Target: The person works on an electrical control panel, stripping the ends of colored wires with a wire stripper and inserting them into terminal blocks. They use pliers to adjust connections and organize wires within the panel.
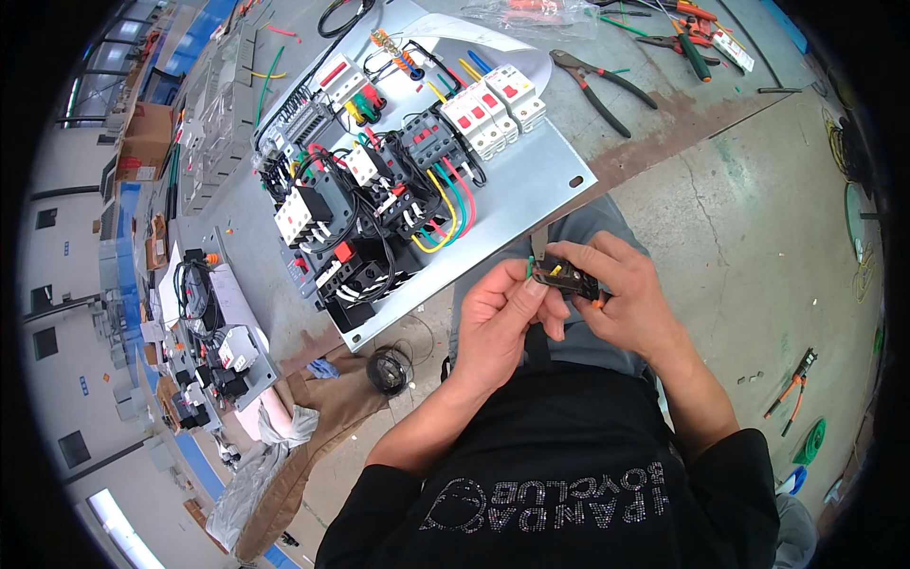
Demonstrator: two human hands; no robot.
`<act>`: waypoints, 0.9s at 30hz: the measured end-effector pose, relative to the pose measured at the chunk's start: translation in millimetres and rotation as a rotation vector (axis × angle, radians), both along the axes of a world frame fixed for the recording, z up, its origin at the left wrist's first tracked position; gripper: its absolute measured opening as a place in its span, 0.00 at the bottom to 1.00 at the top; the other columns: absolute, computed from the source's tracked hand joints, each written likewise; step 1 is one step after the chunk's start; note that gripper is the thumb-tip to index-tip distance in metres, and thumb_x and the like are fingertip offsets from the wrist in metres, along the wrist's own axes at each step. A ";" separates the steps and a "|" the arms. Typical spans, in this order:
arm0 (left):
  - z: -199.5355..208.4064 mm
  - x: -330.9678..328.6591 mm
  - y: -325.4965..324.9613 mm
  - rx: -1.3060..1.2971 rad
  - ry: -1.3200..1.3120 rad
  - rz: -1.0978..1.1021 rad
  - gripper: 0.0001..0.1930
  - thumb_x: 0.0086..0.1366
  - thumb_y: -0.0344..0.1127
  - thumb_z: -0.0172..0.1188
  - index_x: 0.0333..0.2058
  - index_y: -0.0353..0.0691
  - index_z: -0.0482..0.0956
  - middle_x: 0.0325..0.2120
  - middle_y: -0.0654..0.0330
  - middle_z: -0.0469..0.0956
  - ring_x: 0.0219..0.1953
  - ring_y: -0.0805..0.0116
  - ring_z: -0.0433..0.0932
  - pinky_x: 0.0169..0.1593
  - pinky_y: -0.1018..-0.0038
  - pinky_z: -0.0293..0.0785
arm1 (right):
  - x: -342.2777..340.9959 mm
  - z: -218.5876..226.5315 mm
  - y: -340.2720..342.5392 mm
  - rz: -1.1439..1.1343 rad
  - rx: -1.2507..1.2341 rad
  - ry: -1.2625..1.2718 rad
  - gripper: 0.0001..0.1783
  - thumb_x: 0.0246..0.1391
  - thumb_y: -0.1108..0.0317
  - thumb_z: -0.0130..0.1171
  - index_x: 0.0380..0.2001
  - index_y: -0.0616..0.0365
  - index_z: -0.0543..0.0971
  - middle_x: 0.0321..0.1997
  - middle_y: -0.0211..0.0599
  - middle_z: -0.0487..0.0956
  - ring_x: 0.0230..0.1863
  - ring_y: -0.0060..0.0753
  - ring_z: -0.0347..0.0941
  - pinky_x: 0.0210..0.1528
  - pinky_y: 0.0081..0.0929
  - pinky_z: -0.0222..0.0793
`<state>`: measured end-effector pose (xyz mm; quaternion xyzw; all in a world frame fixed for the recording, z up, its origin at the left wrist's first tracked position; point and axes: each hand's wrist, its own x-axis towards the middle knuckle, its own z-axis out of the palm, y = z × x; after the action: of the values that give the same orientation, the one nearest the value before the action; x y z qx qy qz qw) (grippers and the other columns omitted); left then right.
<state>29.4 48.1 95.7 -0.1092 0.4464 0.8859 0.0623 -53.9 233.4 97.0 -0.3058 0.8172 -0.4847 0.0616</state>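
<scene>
Over my lap, my right hand (621,289) is closed around black crimping pliers (567,277) with a bit of orange at the handle. Against the head of the tool, the fingers of my left hand (507,313) pinch a short green wire (530,268); its far end is hidden. Just beyond both hands, a metal mounting plate (559,180) lies on the bench and juts over its edge. Fixed to it are white circuit breakers (493,109), dark contactors (428,140) and looped coloured wires (455,213).
Diagonal cutters (607,90) with dark red handles lie behind the plate, near a green-handled screwdriver (694,57). Grey slotted ducting (220,119) stands at the left. A second wired plate (248,375) sits lower left. Orange-handled pliers (794,391) rest on the floor at right.
</scene>
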 end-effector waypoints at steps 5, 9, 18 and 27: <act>-0.4 -0.7 -2.0 0.036 -0.034 -0.038 0.10 0.82 0.37 0.54 0.47 0.35 0.77 0.33 0.56 0.84 0.30 0.70 0.82 0.37 0.75 0.80 | 0.5 -3.0 1.1 -0.012 0.020 0.020 0.33 0.39 0.81 0.71 0.54 0.53 0.84 0.31 0.38 0.74 0.32 0.44 0.75 0.34 0.37 0.72; 0.9 0.9 -3.1 0.068 -0.028 -0.059 0.09 0.81 0.36 0.55 0.47 0.35 0.77 0.32 0.56 0.83 0.30 0.71 0.81 0.36 0.75 0.79 | -0.1 -3.1 1.3 0.010 -0.008 0.020 0.34 0.38 0.80 0.71 0.55 0.52 0.84 0.31 0.38 0.73 0.33 0.44 0.75 0.35 0.38 0.73; 0.5 5.0 1.9 -0.031 0.013 0.031 0.09 0.81 0.35 0.56 0.48 0.35 0.77 0.32 0.58 0.82 0.29 0.73 0.79 0.37 0.77 0.77 | 3.0 1.5 -0.6 0.018 0.014 0.035 0.36 0.37 0.78 0.73 0.57 0.53 0.83 0.34 0.38 0.74 0.36 0.45 0.75 0.39 0.40 0.73; 0.9 5.7 3.0 -0.006 -0.015 0.024 0.10 0.83 0.38 0.51 0.48 0.37 0.75 0.29 0.60 0.78 0.26 0.76 0.72 0.33 0.79 0.69 | 1.9 0.4 0.9 0.031 0.024 0.042 0.36 0.38 0.77 0.73 0.58 0.53 0.82 0.35 0.39 0.73 0.37 0.46 0.74 0.40 0.41 0.72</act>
<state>35.1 51.1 96.6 -0.1213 0.4473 0.8844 0.0546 -52.0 234.3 97.3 -0.3278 0.8191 -0.4674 0.0554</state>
